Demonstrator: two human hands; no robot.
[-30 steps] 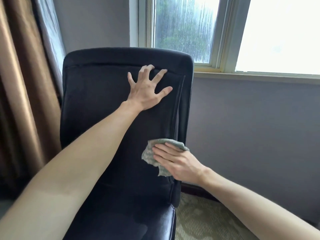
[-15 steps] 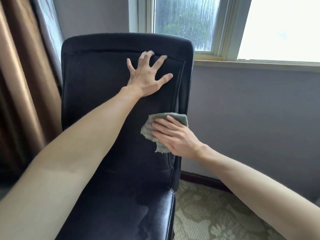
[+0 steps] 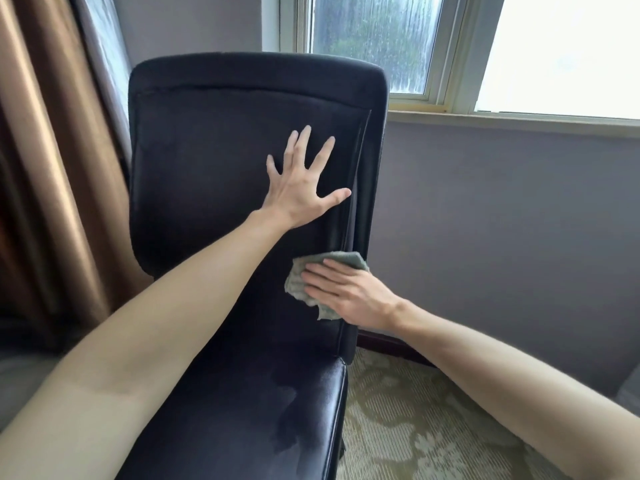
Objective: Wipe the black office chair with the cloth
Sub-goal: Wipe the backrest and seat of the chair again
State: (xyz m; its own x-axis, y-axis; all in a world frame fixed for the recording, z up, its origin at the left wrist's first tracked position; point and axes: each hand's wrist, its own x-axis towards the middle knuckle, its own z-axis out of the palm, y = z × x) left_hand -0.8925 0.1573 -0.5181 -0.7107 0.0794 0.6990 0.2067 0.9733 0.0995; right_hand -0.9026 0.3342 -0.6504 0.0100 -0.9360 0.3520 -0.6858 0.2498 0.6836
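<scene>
A: What does the head view show of the wiping?

B: The black padded leather office chair (image 3: pixel 242 188) stands by the window wall. The right hand (image 3: pixel 349 296) lies flat, fingers straight and close together, pressing a crumpled grey-green cloth (image 3: pixel 298 282) against the backrest near its right edge, low down, just above where the backrest meets the seat.

A: And the other hand?

B: The left hand (image 3: pixel 301 188) is splayed, fingers spread wide, palm on the upper right part of the backrest. It holds nothing; I'd judge it is steadying the chair.

A: How far along is it?

B: Hard to say. The seat shows a darker, uneven patch towards its right edge, perhaps damp. The backrest looks dull and even, so I cannot tell which parts are wiped. My guess is mid-task, with the top edge, left side and the rest of the seat possibly left.
</scene>
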